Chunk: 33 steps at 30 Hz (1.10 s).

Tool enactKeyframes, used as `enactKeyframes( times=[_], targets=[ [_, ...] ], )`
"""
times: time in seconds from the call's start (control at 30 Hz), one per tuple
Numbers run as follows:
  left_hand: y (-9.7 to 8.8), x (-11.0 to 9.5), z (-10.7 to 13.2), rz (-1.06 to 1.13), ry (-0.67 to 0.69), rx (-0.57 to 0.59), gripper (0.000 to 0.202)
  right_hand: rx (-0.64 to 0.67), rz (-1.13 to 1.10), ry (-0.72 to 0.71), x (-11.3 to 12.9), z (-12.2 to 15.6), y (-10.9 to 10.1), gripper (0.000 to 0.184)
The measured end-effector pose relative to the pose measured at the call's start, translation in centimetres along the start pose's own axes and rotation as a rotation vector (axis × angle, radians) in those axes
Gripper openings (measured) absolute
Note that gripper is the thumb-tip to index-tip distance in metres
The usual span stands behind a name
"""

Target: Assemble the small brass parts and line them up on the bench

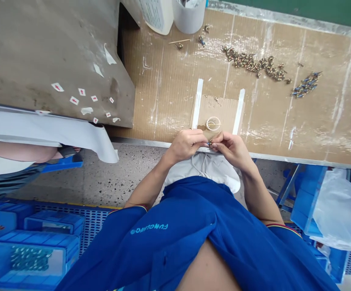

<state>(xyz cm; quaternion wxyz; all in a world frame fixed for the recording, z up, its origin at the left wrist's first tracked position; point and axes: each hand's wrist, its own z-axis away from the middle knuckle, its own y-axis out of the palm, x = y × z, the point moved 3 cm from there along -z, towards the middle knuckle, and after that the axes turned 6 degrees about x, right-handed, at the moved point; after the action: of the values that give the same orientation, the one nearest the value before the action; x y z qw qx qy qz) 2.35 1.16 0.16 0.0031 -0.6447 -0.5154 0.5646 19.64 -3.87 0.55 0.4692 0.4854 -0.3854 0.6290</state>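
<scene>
Carefully, the left hand [186, 145] and right hand [230, 150] pinch a small blue-tipped fitting [209, 144] above the worktop [284, 121], a step calling for steady control, brass fittings [254, 65] heaped at one o'clock.

The left hand [186, 145] and right hand [230, 151] meet at the near edge of a brown cardboard-covered workbench [315, 121], their fingertips pinching a tiny dark blue-tipped part [209, 144]. Just beyond them, a clear round ring [213, 123] lies on a square cardboard patch [218, 109] between two white tape strips [197, 103]. Farther off lie a scattered row of small brass-coloured parts [254, 64] and, to its right, a cluster of slim blue-tipped parts [305, 85].
</scene>
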Motion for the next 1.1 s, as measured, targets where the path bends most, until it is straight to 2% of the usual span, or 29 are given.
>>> enactKeyframes(
  times=[0.17,0.4,0.6,0.8,1.1],
  targets=[
    [0.0,-0.1,0.1,0.007,0.0,0.005,0.026,-0.04,0.123,-0.031,0.0,0.2,0.4,0.016],
    [0.0,-0.1,0.1,0.013,-0.066,0.064,0.026,-0.103,0.169,-0.065,-0.1,0.3,1.0,0.016],
    [-0.4,-0.1,-0.1,0.091,-0.125,0.096,0.024,-0.056,0.061,0.011,0.0,0.1,0.5,0.024],
    [-0.5,0.0,-0.4,0.153,-0.183,0.039,0.024,-0.108,-0.03,0.03,0.1,0.1,0.4,0.031],
    [-0.2,-0.3,-0.4,0.039,-0.084,0.052,0.035,0.02,0.116,-0.02,0.4,-0.1,0.1,0.021]
  ],
)
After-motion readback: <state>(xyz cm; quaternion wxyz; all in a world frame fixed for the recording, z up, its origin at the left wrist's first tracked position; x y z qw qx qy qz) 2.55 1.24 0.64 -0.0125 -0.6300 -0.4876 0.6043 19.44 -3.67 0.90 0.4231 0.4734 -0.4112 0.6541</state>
